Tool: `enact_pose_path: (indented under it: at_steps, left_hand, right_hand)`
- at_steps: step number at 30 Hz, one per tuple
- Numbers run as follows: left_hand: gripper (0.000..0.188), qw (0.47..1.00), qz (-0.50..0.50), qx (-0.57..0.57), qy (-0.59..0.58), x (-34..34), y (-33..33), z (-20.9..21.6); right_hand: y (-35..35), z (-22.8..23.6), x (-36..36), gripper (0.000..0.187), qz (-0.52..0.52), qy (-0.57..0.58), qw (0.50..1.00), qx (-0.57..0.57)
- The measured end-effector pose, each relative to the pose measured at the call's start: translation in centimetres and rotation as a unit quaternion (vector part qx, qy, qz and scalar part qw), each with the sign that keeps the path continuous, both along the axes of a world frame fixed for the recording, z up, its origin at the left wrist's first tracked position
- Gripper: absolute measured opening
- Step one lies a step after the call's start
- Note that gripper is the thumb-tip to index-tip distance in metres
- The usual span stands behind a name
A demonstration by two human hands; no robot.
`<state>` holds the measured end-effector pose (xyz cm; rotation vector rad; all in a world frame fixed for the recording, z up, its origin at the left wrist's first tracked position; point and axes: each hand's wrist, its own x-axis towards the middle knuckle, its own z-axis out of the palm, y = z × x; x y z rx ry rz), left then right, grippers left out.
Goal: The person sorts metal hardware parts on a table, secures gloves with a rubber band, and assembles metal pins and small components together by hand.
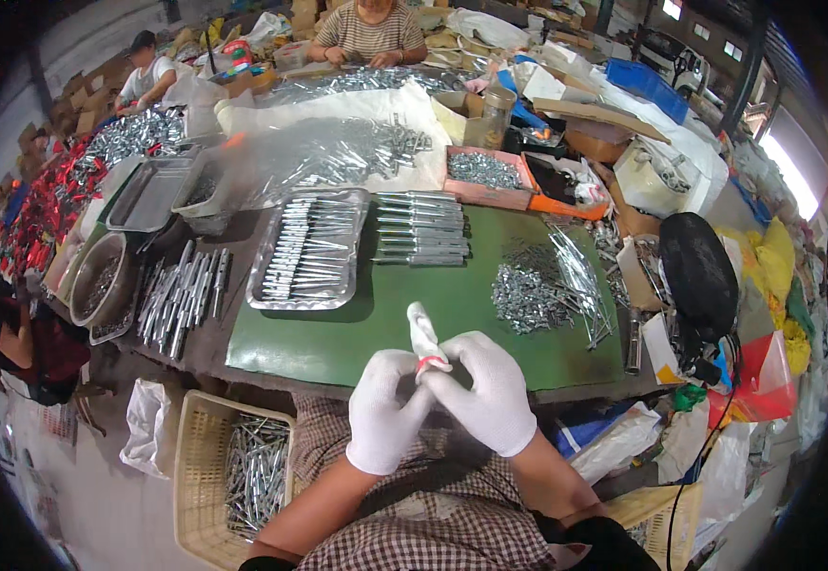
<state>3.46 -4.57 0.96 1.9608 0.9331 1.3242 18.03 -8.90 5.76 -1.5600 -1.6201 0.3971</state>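
Observation:
Both hands wear white knit gloves and meet in front of my chest, over the near edge of the green work mat (319, 347). Between them they pinch a narrow, crumpled white piece (420, 328) that looks like cloth, with a red band at its lower end. My left hand (383, 409) has its fingers curled in at the band. From the other side, my right hand (486, 392) grips the same spot with thumb and fingers. Beyond them a metal tray (305, 301) holds rows of slim metal rods, and more rods (421, 228) lie stacked beside it.
Small metal parts (528, 297) and long thin pins (585, 285) are heaped at the mat's right. Loose metal rods (181, 295) lie left of the tray. A yellow basket (190, 457) of metal pieces stands below the table. Two people (371, 33) work across the table; another sits at left.

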Motion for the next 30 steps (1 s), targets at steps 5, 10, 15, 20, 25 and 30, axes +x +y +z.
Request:
enact_pose_path:
  at_steps: [5,10,15,20,25,30]
  left_hand:
    - [0.012,0.942,-0.077,-0.296,-0.137,-2.5,-1.1,-1.3]
    - [0.013,0.857,-0.04,-0.398,-0.324,-3.0,-0.8,-1.6]
    - [0.026,0.737,-0.15,-0.45,-0.482,-3.4,-0.7,-2.7]
    - [0.02,0.682,-0.148,-0.49,-0.523,-2.5,-0.8,-2.1]
    - [0.017,0.664,-0.188,-0.488,-0.534,-2.0,-1.1,-2.0]
    - [0.015,0.669,-0.2,-0.482,-0.53,-1.7,-1.1,-1.6]
  right_hand:
    - [0.1,-3.6,-0.2,0.012,0.023,0.355,0.934,-0.036]
    - [1.2,-4.9,-1.1,0.026,0.136,0.809,0.562,-0.101]
    - [2.0,-6.9,-0.8,0.033,0.081,0.809,0.573,-0.102]
    - [2.0,-6.3,-0.5,0.036,0.079,0.836,0.53,-0.122]
    - [2.0,-7.7,0.7,0.031,0.146,0.844,0.49,-0.163]
    - [2.3,-6.8,0.5,0.032,0.079,0.837,0.518,-0.159]
